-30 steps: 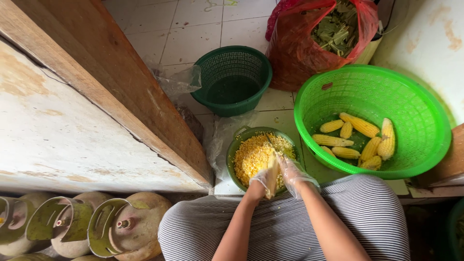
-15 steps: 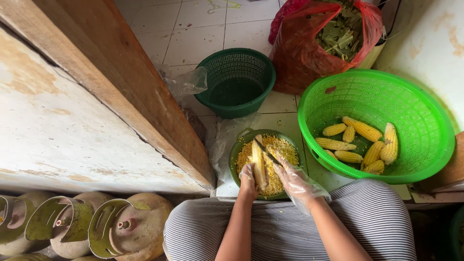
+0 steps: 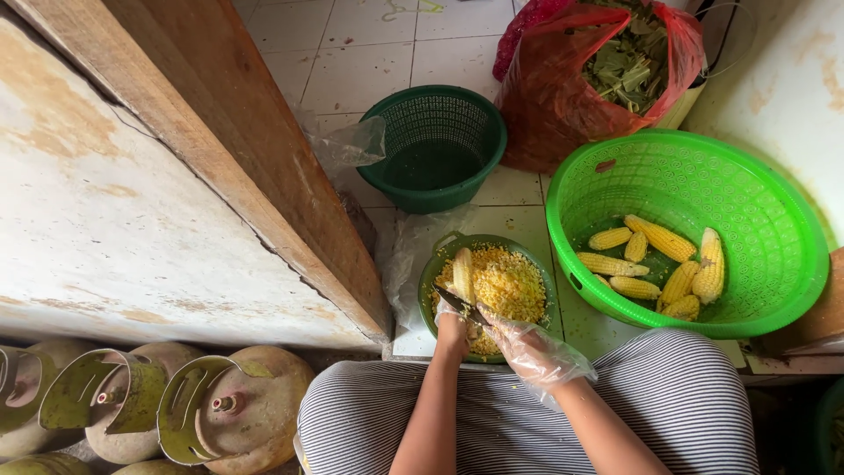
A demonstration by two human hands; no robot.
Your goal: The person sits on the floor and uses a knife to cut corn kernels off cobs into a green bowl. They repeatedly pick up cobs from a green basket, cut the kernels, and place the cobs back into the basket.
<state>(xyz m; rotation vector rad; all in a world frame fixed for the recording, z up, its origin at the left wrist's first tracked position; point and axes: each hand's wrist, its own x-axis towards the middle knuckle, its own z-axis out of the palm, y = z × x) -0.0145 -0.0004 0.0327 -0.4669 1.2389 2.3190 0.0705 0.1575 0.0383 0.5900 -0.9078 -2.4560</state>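
The left hand point(image 3: 451, 327) stands a corn cob point(image 3: 462, 275) upright in the dark green bowl point(image 3: 428, 280) of cut kernels point(image 3: 510, 283), its fingers closed around the cob's lower end. The right hand point(image 3: 527, 347), in a clear plastic glove, closes its fingers on the handle of a knife point(image 3: 459, 305), whose dark blade lies across the cob's base. The bowl sits on the tiled floor point(image 3: 369, 53), just in front of the person's striped lap point(image 3: 527, 422).

To do this cut well, I judge that the cob should stay steady with its tip planted among the kernels, the blade should run flat along the core so the kernels drop inside the rim, and the left fingers should stay clear of the edge, which lies very close to them.

Around it: a large bright green basket point(image 3: 791, 264) to the right touches the bowl's rim and holds about 8 whole cobs point(image 3: 668, 264). A smaller dark green basket point(image 3: 435, 145) stands empty further out on the floor, and a red plastic bag point(image 3: 554, 97) of green husks sits beyond the big basket. A wooden board point(image 3: 220, 132) slants along the left, with clear plastic bags point(image 3: 352, 145) tucked at its edge. 3 worn green gas cylinders point(image 3: 229, 413) crowd the near left corner. Loose kernels lie on the floor near the bowl. The space for the elbows looks narrow, with the board close on the left and the basket hard against the bowl on the right.
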